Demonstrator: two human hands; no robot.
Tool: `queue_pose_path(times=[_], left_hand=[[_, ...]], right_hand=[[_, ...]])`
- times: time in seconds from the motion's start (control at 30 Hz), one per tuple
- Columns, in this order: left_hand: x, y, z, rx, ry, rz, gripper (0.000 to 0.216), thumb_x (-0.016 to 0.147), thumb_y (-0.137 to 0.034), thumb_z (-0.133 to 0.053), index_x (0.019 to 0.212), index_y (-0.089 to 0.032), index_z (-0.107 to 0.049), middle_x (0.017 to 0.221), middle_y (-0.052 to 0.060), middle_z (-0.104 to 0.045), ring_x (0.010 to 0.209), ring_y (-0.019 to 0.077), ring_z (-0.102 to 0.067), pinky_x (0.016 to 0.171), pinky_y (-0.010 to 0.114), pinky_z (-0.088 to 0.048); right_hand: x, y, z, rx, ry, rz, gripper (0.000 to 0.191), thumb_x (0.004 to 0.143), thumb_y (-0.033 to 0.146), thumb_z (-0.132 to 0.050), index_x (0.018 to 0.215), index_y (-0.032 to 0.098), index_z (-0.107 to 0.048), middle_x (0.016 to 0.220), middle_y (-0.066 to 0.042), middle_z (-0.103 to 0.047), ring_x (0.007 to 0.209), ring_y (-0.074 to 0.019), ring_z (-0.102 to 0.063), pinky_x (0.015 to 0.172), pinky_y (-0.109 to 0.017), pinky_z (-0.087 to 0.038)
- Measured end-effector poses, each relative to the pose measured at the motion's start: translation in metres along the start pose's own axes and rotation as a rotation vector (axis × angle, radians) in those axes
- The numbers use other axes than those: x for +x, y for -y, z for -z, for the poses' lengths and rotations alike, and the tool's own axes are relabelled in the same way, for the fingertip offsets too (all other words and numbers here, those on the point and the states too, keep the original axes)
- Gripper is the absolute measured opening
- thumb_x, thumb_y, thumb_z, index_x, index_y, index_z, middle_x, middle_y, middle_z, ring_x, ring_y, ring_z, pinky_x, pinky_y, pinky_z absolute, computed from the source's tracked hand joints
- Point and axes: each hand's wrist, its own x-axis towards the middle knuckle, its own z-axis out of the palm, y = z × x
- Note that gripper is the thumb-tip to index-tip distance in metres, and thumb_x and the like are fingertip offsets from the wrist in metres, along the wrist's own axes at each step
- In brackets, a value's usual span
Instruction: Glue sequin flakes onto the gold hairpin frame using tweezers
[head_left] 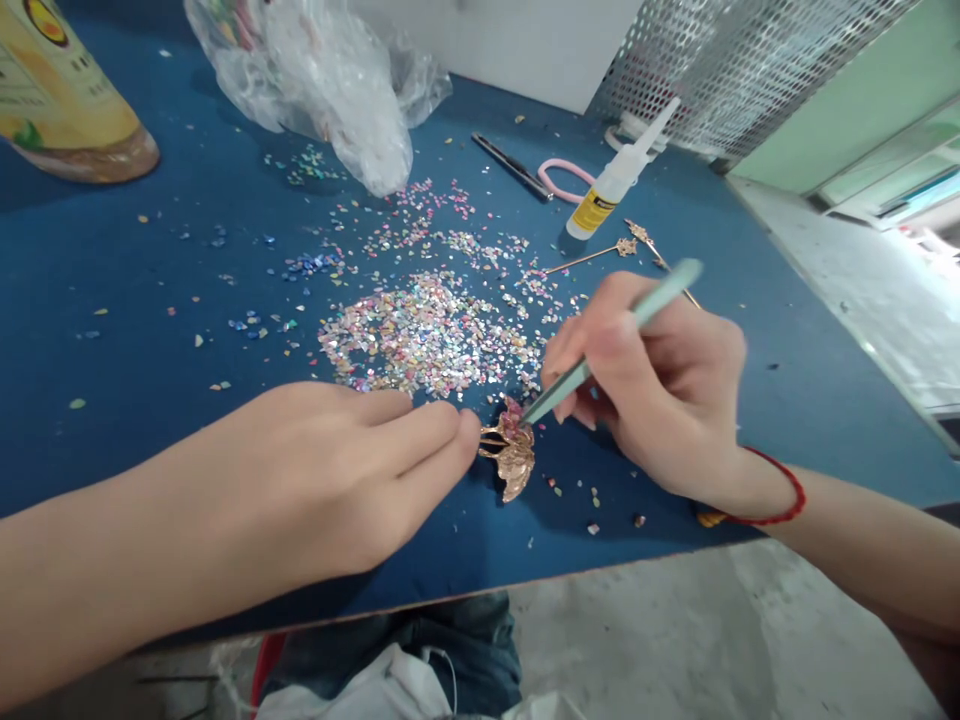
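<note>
My left hand is closed, its fingertips pinching the prongs of a gold hairpin with a butterfly-like ornament near the table's front edge. Pink chips cover the upper part of the ornament; its lower wing shows bare gold. Pale green tweezers are gripped in my right hand, which wears a red cord bracelet. The tweezers' tip touches the pink part; whether it holds a chip, I cannot make out. Just beyond my hands lies a spread heap of shiny multicoloured chips.
A glue bottle stands at the back right, near a pink hair tie, a black pen and gold hair sticks. Clear plastic bags and a drink bottle are at the back left. Loose chips are scattered across the blue table.
</note>
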Motion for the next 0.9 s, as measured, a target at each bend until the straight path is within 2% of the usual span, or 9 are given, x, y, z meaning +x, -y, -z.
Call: queue_pose_path(times=[0.1,0.17,0.3,0.4,0.53,0.73,0.9], left_hand=[[-0.002,0.001,-0.005,-0.053,-0.051,0.019,0.033,0.094,-0.004,-0.034,0.103,-0.016,-0.063,0.087,0.004,-0.071,0.068,0.0166,-0.064,0.054,0.029,-0.045],[-0.002,0.001,-0.006,-0.049,-0.048,0.022,0.033,0.095,-0.004,-0.033,0.102,-0.016,-0.063,0.086,0.003,-0.071,0.068,0.0160,-0.064,0.054,0.028,-0.045],[-0.001,-0.001,-0.004,-0.029,-0.016,0.029,0.032,0.094,-0.004,-0.034,0.098,-0.016,-0.064,0.084,0.004,-0.072,0.065,0.0162,-0.064,0.052,0.029,-0.046],[0.000,-0.001,-0.002,-0.046,-0.033,0.031,0.029,0.093,-0.004,-0.037,0.099,-0.016,-0.063,0.085,0.004,-0.072,0.065,0.0165,-0.065,0.050,0.029,-0.046],[0.001,0.000,-0.002,-0.038,-0.026,0.031,0.030,0.095,-0.005,-0.034,0.102,-0.016,-0.062,0.086,0.003,-0.072,0.066,0.0159,-0.066,0.051,0.028,-0.046],[0.001,-0.001,0.000,-0.035,-0.017,0.022,0.033,0.094,-0.003,-0.033,0.101,-0.015,-0.063,0.087,0.005,-0.072,0.064,0.0166,-0.064,0.050,0.029,-0.045],[0.001,-0.002,-0.003,-0.046,-0.024,0.039,0.033,0.094,-0.005,-0.035,0.103,-0.017,-0.065,0.088,0.004,-0.071,0.066,0.0166,-0.063,0.056,0.030,-0.046]], right_hand=[[-0.007,-0.009,0.005,-0.046,0.012,0.352,0.017,0.096,0.031,-0.059,0.082,0.025,-0.066,0.063,0.002,-0.064,0.048,-0.0096,-0.060,0.040,-0.024,-0.045],[-0.010,-0.014,0.008,-0.078,0.091,0.462,0.012,0.096,0.031,-0.058,0.088,0.027,-0.067,0.064,0.001,-0.068,0.051,-0.0117,-0.062,0.045,-0.026,-0.051],[-0.011,-0.013,0.010,-0.153,0.201,0.434,0.013,0.098,0.028,-0.054,0.096,0.028,-0.067,0.070,0.000,-0.073,0.057,-0.0140,-0.067,0.051,-0.028,-0.056],[-0.009,-0.006,0.009,-0.202,0.188,0.461,0.012,0.096,0.028,-0.057,0.089,0.028,-0.067,0.069,0.000,-0.073,0.056,-0.0143,-0.067,0.051,-0.029,-0.056],[-0.006,0.001,0.007,-0.271,0.164,0.481,0.020,0.097,0.028,-0.054,0.080,0.027,-0.065,0.065,0.000,-0.070,0.056,-0.0141,-0.066,0.051,-0.028,-0.056],[-0.006,-0.001,0.007,-0.268,0.158,0.535,0.015,0.097,0.024,-0.055,0.085,0.025,-0.065,0.065,0.000,-0.071,0.055,-0.0140,-0.066,0.050,-0.028,-0.057],[-0.008,0.000,0.006,-0.318,0.119,0.478,0.020,0.097,0.030,-0.055,0.080,0.030,-0.065,0.064,0.000,-0.071,0.053,-0.0161,-0.067,0.049,-0.031,-0.059]])
